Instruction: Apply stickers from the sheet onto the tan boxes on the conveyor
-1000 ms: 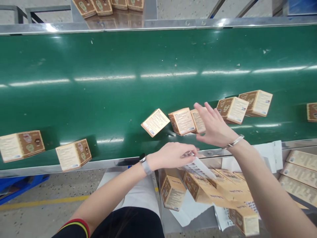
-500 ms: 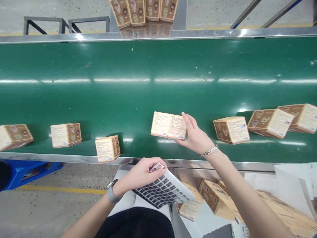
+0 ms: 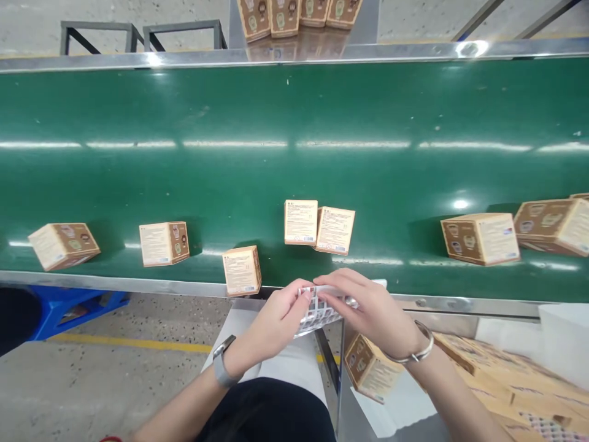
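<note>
My left hand (image 3: 288, 313) pinches a sheet of small stickers (image 3: 317, 316) at its left edge, above my lap by the near edge of the belt. The sheet is bent and tilted, with a white back and a grid of labels. My right hand (image 3: 368, 310) closes over its upper right part, fingertips close to my left thumb; what lies under those fingers is hidden. Just beyond my hands, two small printed boxes stand on the green belt, a left box (image 3: 300, 222) and a right box (image 3: 335, 230), touching or nearly so.
On the green conveyor belt (image 3: 230, 178) more brown-and-cream boxes stand left, like this one (image 3: 164, 244), and right, like this one (image 3: 481, 239). Several boxes (image 3: 285, 18) stand beyond the far rail. Lower right, a box (image 3: 370, 368) and stacked boxes (image 3: 510, 380) lie beside me. A blue stool (image 3: 69, 310) is left.
My right hand has left the box on the belt and come back to the sticker sheet. The sheet is now raised and tilted between both hands. Most belt boxes appear further right in view.
</note>
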### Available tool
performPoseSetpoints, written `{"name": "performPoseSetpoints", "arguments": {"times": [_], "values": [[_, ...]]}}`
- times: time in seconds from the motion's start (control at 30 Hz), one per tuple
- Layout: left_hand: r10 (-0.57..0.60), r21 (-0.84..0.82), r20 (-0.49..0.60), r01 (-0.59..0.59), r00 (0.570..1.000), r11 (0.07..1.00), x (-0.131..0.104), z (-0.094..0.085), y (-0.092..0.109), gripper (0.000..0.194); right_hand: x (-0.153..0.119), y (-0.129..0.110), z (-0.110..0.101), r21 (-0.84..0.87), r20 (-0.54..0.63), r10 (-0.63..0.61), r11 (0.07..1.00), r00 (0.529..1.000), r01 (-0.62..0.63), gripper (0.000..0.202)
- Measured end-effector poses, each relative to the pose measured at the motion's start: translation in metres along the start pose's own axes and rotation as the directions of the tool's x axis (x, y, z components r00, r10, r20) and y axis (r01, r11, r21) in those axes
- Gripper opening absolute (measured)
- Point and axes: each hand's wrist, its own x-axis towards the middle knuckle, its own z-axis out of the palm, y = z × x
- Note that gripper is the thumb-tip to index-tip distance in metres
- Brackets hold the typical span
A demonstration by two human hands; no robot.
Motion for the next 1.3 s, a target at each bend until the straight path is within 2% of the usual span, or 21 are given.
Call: {"name": "performPoseSetpoints", "arguments": {"times": [0.2, 0.3, 0.4, 0.47, 0.53, 0.57, 0.6, 0.7, 0.73, 0.77, 0.83, 0.93, 1.3], "values": [[0.037, 0.154, 0.027, -0.04, 0.999, 0.987, -0.001, -0.003, 0.001, 0.031, -0.001, -0.017, 0.005, -0.341, -0.111, -0.182, 0.93, 0.977, 0.135, 0.024], [0.041, 0.182, 0.05, -0.05, 0.998, 0.982, -0.001, -0.006, 0.001, 0.029, 0.0, -0.024, 0.01, -0.393, -0.144, -0.175, 0.914, 0.974, 0.106, 0.027], [0.042, 0.197, 0.062, -0.054, 0.997, 0.979, 0.001, -0.008, 0.002, 0.029, -0.003, -0.026, 0.014, -0.307, -0.209, -0.103, 0.951, 0.973, 0.035, 0.023], [0.038, 0.216, 0.062, -0.051, 0.997, 0.975, 0.007, -0.006, 0.004, 0.03, -0.009, -0.02, 0.011, -0.16, -0.253, -0.02, 0.987, 0.967, -0.022, 0.017], [0.032, 0.251, 0.067, -0.048, 0.997, 0.967, 0.018, -0.001, 0.004, 0.032, -0.018, -0.004, 0.004, 0.034, -0.316, 0.129, 0.992, 0.94, -0.124, 0.013], [0.033, 0.273, 0.078, -0.053, 0.996, 0.961, 0.024, 0.001, 0.005, 0.033, -0.022, 0.007, 0.0, 0.137, -0.354, 0.235, 0.971, 0.905, -0.198, 0.011], [0.037, 0.293, 0.101, -0.065, 0.994, 0.954, 0.031, 0.003, 0.005, 0.033, -0.025, 0.02, -0.004, 0.241, -0.391, 0.358, 0.929, 0.848, -0.281, 0.011], [0.08, 0.319, 0.22, -0.149, 0.972, 0.936, 0.053, 0.009, 0.006, 0.027, -0.027, 0.064, -0.013, 0.539, -0.422, 0.673, 0.725, 0.607, -0.429, 0.026], [0.1, 0.315, 0.261, -0.183, 0.96, 0.932, 0.059, 0.01, 0.007, 0.026, -0.025, 0.078, -0.015, 0.602, -0.405, 0.724, 0.671, 0.558, -0.434, 0.032], [0.122, 0.31, 0.3, -0.217, 0.946, 0.926, 0.065, 0.012, 0.008, 0.025, -0.023, 0.09, -0.016, 0.642, -0.386, 0.751, 0.635, 0.535, -0.429, 0.037], [0.165, 0.321, 0.354, -0.285, 0.921, 0.903, 0.076, 0.017, 0.01, 0.027, -0.016, 0.108, -0.019, 0.667, -0.355, 0.76, 0.614, 0.544, -0.422, 0.044], [0.179, 0.39, 0.384, -0.335, 0.906, 0.858, 0.09, 0.023, 0.011, 0.03, -0.008, 0.12, -0.025, 0.661, -0.319, 0.761, 0.606, 0.565, -0.443, 0.044], [0.13, 0.457, 0.423, -0.335, 0.897, 0.824, 0.104, 0.034, 0.02, 0.036, -0.011, 0.131, -0.055, 0.521, -0.298, 0.749, 0.647, 0.592, -0.556, 0.042]]}}
